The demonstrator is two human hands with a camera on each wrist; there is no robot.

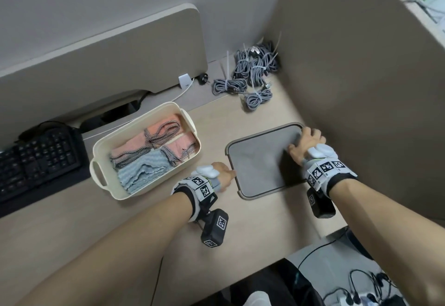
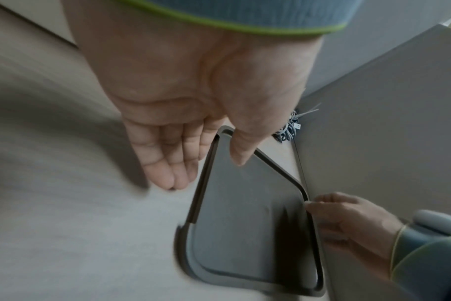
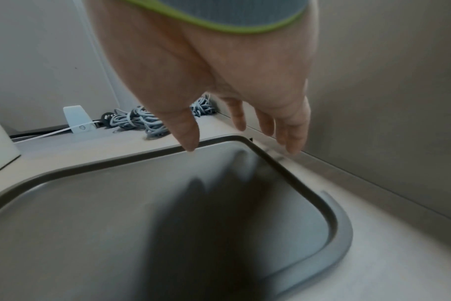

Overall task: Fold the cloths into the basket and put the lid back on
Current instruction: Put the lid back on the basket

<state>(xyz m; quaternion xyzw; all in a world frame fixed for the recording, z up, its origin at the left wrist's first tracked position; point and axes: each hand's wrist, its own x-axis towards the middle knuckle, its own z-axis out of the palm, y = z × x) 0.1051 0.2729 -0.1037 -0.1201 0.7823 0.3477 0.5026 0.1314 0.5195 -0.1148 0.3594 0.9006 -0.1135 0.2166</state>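
A cream basket stands left of centre on the desk, with folded pink cloths and a blue cloth inside. The grey lid lies flat on the desk to its right. My left hand is at the lid's left edge, fingers straight beside the rim and thumb over it. My right hand is at the lid's far right corner, thumb at the rim and fingers extended past the right edge. Neither hand grips the lid.
A black keyboard sits left of the basket. Bundled grey cables and a white charger lie at the back. A beige partition rises just right of the lid. The desk's near edge is below my forearms.
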